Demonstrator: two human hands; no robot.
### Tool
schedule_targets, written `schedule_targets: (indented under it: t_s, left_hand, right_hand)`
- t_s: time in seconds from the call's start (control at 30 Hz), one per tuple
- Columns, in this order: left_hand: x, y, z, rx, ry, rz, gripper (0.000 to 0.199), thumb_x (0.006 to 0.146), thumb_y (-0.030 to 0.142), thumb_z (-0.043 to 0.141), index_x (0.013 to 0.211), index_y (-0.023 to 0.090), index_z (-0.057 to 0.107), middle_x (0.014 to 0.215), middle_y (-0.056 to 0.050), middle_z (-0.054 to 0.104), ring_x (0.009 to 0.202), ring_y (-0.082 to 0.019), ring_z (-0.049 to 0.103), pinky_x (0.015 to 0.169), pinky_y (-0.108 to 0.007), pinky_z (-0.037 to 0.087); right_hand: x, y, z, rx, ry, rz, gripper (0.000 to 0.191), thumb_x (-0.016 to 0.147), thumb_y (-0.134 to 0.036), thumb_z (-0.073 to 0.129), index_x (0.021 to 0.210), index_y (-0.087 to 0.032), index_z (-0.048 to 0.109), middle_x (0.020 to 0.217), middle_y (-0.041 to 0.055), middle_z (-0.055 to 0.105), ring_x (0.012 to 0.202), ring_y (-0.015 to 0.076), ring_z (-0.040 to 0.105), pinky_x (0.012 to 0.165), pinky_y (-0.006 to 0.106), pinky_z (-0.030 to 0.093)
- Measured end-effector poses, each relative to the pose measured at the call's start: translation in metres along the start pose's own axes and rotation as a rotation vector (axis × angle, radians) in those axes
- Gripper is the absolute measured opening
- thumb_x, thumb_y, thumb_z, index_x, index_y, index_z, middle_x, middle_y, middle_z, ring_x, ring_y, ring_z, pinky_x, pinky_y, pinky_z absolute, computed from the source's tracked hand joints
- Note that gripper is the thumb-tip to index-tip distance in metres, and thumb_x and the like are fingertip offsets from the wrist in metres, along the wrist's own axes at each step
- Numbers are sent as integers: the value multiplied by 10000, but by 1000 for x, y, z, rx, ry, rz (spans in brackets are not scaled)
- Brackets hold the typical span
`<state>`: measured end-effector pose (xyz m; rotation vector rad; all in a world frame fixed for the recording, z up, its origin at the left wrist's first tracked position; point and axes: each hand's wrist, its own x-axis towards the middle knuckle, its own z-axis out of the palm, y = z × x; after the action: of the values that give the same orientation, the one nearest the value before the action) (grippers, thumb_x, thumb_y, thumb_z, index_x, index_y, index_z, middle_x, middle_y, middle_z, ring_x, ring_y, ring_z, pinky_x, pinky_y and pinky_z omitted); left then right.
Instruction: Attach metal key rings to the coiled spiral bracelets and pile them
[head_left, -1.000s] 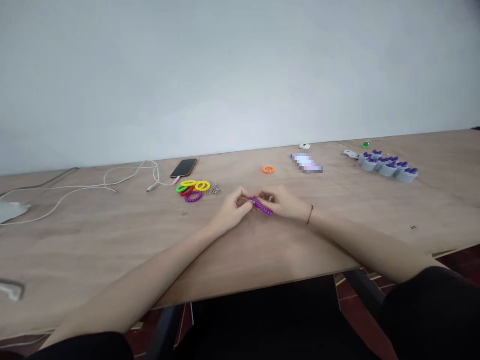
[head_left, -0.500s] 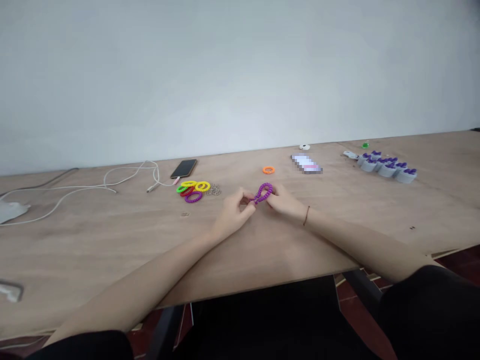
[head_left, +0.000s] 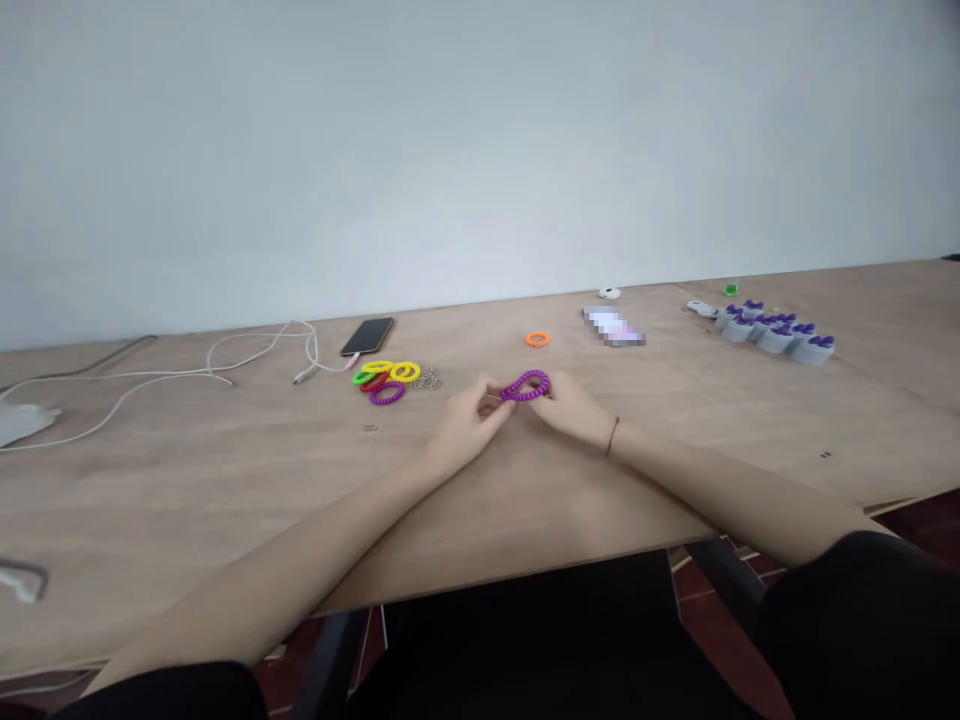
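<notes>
A purple coil ring [head_left: 531, 385] is stretched into a teardrop loop between my two hands, above the wooden table. My left hand [head_left: 472, 412] pinches its narrow left end between thumb and fingers. At the rounded right end, my right hand [head_left: 568, 402] grips the coil with its fingertips, which are partly hidden behind it. An orange coil ring [head_left: 537, 340] lies beyond my hands. To the left lie yellow rings [head_left: 406, 373], a green ring [head_left: 363, 379], a red ring [head_left: 374, 383] and another purple ring [head_left: 387, 394], beside a small pile of metal rings [head_left: 427, 379].
A dark phone [head_left: 367, 337] with a white cable [head_left: 262, 362] lies at the back left of the table [head_left: 225, 480]. Another phone [head_left: 613, 326] and a white case [head_left: 610, 294] are behind my right hand. Several grey-white holders with purple pieces [head_left: 776, 335] stand at the right.
The purple coil's loop has tilted flatter and looks more stretched sideways between my hands. My right hand has shifted very slightly; the things on the table have not moved.
</notes>
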<state>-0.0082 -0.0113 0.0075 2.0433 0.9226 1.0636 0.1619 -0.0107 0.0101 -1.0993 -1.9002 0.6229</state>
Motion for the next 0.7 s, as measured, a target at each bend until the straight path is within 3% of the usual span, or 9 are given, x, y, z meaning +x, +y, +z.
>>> schedule_targets:
  t_s: [0.17,0.3,0.47,0.6,0.7]
  left_hand:
    - [-1,4,-1,33,33,31,164,790,322,546,882,187,559,901,-30,665,812,-172,630,743,-294,499]
    - [0,5,-4,149,64,103,152,808,318,521,868,191,579,836,-19,666,766,-158,625,704,-270,489]
    - [0,3,-9,372,52,228,170,818,316,497,869,193,603,850,-33,655,768,-151,597,752,-280,463]
    - [1,1,-6,146,42,88,215,816,340,506,950,184,566,888,-37,648,808,-149,608,760,-272,480]
    - [5,-5,-1,-114,32,-122,315,816,419,484,1005,176,553,1000,-64,626,847,-169,612,710,-272,505]
  right_hand:
    - [1,-2,1,211,-34,13,105,758,-222,478,700,-167,547,625,-11,552,580,112,508,520,231,413]
    - [3,-3,6,504,-68,136,91,761,-218,483,778,-164,555,655,-2,569,577,104,546,507,222,459]
    - [3,-5,11,678,-60,302,105,746,-260,533,762,-158,548,605,-10,552,509,90,531,478,218,454]
    - [2,-4,9,605,-48,244,129,748,-284,532,777,-158,546,611,-13,540,505,94,515,486,228,435]
    - [1,0,4,293,53,55,126,777,-270,488,748,-163,547,584,-22,507,517,96,475,498,222,381]
